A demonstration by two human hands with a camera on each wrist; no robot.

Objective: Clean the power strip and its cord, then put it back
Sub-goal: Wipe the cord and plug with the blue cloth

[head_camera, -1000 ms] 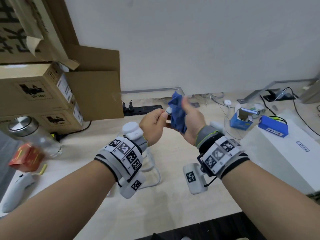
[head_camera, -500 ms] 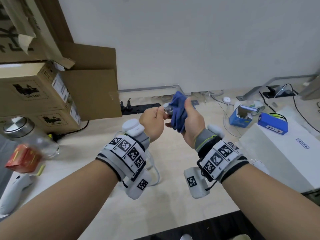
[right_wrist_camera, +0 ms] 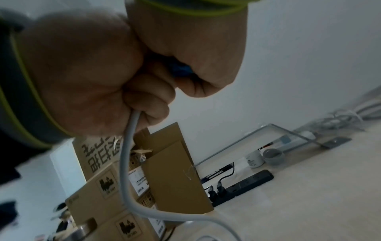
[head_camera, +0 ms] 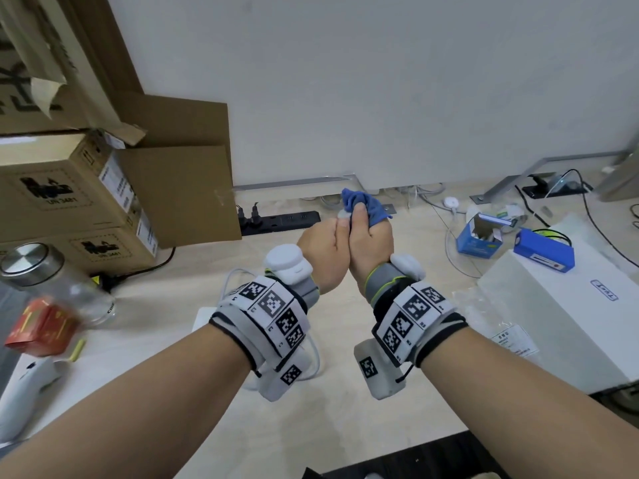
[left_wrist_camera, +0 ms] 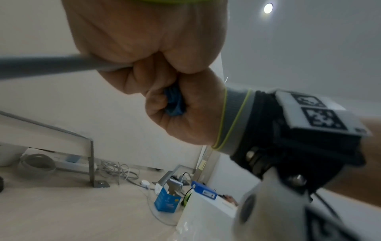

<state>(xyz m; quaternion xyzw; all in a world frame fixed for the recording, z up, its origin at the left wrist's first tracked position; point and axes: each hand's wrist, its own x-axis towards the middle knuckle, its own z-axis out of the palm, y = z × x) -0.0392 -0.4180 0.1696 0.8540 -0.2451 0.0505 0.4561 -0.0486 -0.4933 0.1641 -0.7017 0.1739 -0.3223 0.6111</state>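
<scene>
Fists now butt together: left hand [head_camera: 323, 252] grips the white cord [right_wrist_camera: 132, 146], right hand [head_camera: 371, 242] clamping the blue cloth [head_camera: 363, 205] round it, wiping still underway

Cord [right_wrist_camera: 125, 163] end hidden inside hands [head_camera: 345, 250]

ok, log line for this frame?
left hand: grips grey cord | right hand: grips crumpled blue cloth round cord | hands touching | phase: wiping cord

Left hand [right_wrist_camera: 82, 78] gripping grey cord [right_wrist_camera: 125, 163], right hand [right_wrist_camera: 191, 48] clutching blue cloth [right_wrist_camera: 181, 68], fists touching
</scene>
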